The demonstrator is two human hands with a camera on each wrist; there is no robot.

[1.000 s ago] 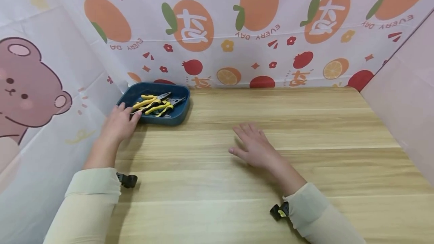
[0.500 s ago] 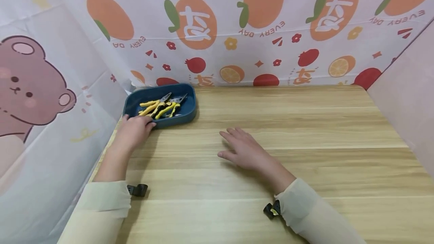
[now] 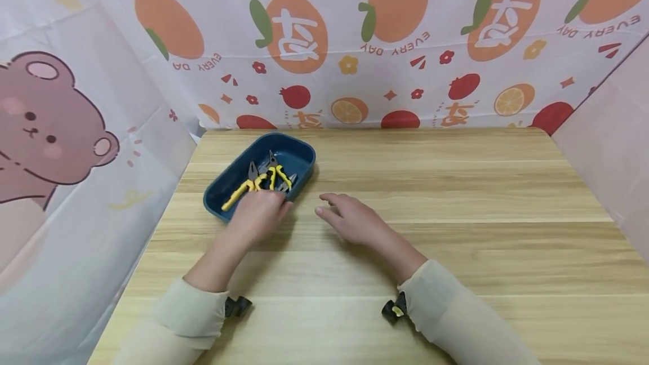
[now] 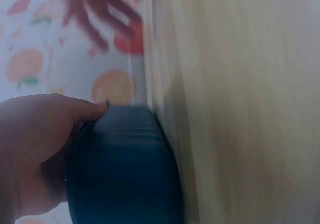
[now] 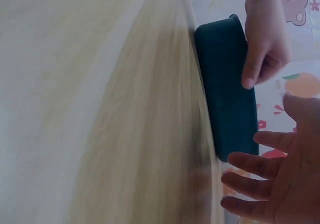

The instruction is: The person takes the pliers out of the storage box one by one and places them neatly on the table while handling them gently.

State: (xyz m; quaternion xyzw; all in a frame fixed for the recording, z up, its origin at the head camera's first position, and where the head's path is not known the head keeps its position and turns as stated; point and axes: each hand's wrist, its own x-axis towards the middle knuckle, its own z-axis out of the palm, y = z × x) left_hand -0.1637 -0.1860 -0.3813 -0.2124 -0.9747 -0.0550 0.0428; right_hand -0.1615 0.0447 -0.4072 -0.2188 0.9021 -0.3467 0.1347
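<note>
You have the dark blue, round-cornered tray (image 3: 237, 171) slantwise near the far left corner of the worktop (image 3: 456, 185), its right end towards the far edge. Your left hand (image 3: 258, 213) grips its near rim. Inside lie yellow-and-black-handled pliers (image 3: 236, 195), partly hidden; your right hand (image 3: 353, 219) is near, not touching.
</note>
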